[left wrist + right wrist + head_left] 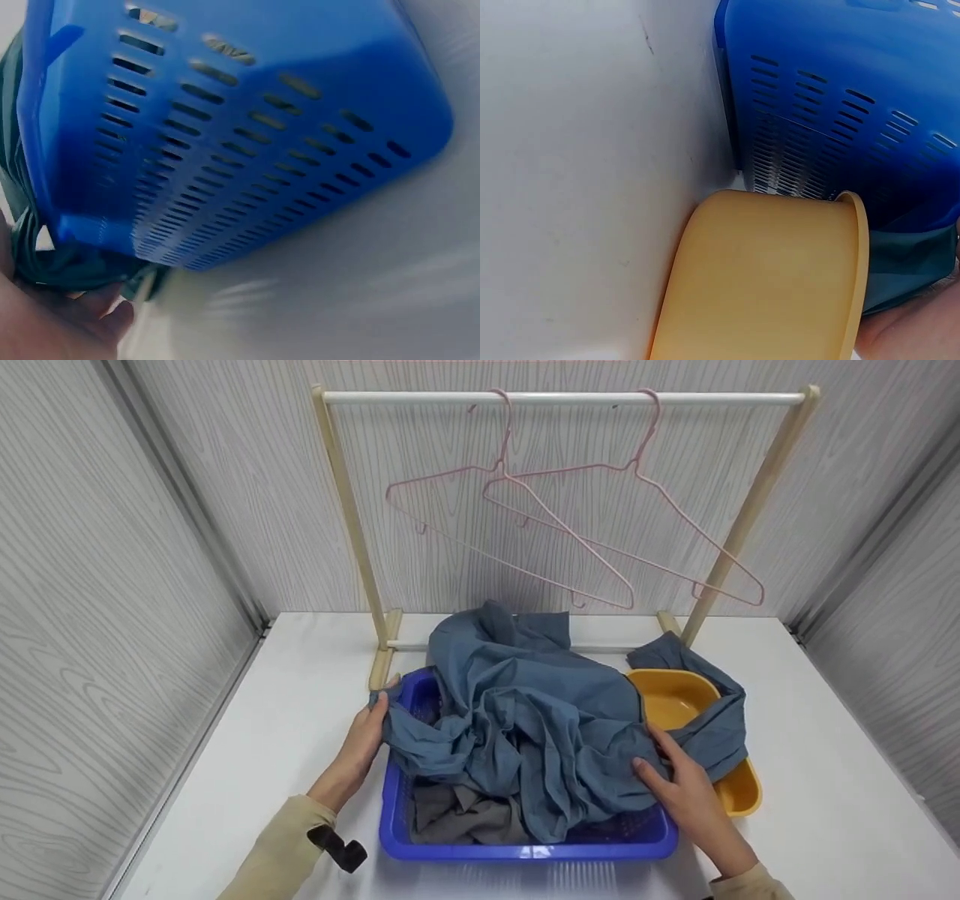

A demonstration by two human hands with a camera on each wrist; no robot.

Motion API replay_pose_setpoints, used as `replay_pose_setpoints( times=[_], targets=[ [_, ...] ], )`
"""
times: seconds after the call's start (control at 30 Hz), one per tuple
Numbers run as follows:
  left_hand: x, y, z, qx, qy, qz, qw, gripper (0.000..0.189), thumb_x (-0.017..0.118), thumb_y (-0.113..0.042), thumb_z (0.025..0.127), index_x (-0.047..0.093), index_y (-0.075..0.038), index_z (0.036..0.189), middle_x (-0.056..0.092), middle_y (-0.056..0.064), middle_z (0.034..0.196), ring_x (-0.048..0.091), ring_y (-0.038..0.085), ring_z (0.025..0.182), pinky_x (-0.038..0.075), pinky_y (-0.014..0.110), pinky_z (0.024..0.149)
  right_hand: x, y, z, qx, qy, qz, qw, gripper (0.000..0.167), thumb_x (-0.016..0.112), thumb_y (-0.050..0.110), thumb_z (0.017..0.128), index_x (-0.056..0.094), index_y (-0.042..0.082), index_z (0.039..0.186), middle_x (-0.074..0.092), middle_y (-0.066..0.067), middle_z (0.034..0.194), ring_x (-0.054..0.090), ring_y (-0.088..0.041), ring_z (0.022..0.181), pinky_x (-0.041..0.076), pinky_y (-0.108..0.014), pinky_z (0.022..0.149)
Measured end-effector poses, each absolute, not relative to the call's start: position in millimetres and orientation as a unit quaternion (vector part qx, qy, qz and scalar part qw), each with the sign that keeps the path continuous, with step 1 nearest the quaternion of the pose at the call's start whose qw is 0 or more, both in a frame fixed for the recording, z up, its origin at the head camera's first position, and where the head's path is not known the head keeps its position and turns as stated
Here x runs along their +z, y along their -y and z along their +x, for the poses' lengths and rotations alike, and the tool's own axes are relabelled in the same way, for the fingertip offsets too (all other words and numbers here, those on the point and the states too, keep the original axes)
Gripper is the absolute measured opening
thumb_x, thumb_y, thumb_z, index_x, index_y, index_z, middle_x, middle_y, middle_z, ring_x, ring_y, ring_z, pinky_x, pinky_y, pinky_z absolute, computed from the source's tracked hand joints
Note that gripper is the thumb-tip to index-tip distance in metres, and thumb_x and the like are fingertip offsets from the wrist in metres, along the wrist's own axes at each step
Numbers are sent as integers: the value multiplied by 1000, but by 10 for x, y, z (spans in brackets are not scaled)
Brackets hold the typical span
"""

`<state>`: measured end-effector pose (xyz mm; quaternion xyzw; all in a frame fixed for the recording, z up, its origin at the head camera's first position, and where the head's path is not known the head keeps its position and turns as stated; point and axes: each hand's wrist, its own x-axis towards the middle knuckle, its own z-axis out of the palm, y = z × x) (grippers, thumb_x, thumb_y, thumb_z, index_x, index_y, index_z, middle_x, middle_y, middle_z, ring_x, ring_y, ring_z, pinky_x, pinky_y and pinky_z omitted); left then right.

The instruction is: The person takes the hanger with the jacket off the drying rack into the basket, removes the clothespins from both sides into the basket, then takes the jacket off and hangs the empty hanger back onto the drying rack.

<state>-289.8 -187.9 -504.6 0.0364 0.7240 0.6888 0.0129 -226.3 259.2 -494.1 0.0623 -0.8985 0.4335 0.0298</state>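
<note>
A crumpled blue-grey garment lies heaped over a blue plastic basket, spilling past its back edge. One long strip of it drapes across a yellow basin on the right. At the basket's left rim, my left hand grips a bunched end of the cloth; in the left wrist view its fingers curl beneath the fabric. My right hand holds the garment over the basket's right side, thumb and forefinger apart on the cloth. Darker grey cloth sits inside the basket under the garment.
Behind the basket stands a rack with a white rail and pale wooden posts. Two pink hangers hang on it, a left hanger and a right hanger. The white table meets patterned panels on three sides.
</note>
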Motion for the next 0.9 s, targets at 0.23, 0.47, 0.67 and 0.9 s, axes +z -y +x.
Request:
replay_pose_setpoints(
  times=[0.23, 0.47, 0.67, 0.9],
  targets=[
    [-4718, 1701, -2684, 604, -778, 159, -64, 45, 27, -17, 110, 31, -14, 155, 27, 5, 159, 17, 23, 147, 13, 43, 117, -4931, -2588, -2258, 444, 894, 60, 18, 66, 60, 36, 99, 35, 7, 152, 41, -22, 148, 43, -37, 132, 33, -54, 107],
    [-4636, 1370, -2341, 396, -856, 333, -4, 49, 43, -25, 107, 32, -37, 153, 13, -9, 163, 9, 26, 148, 17, 58, 113, -4914, -2603, -2263, 446, 893, 55, 12, 66, 60, 38, 99, 35, 8, 152, 40, -23, 149, 41, -38, 133, 31, -56, 108],
    [-4788, 1277, -2175, 183, -905, 382, 40, 57, 31, -61, 101, 22, -41, 154, 8, -10, 163, 3, 25, 149, 11, 57, 115, -4929, -2601, -2257, 446, 893, 55, 15, 65, 61, 36, 99, 36, 8, 152, 42, -23, 148, 42, -38, 132, 31, -56, 108],
    [-4807, 1275, -2146, 204, -899, 378, 80, 53, 20, -57, 104, 41, -37, 149, 27, -11, 159, 15, 20, 148, 9, 55, 116, -4928, -2592, -2260, 453, 890, 51, 14, 65, 61, 37, 98, 37, 9, 151, 40, -22, 149, 40, -39, 134, 30, -56, 109]
  ],
)
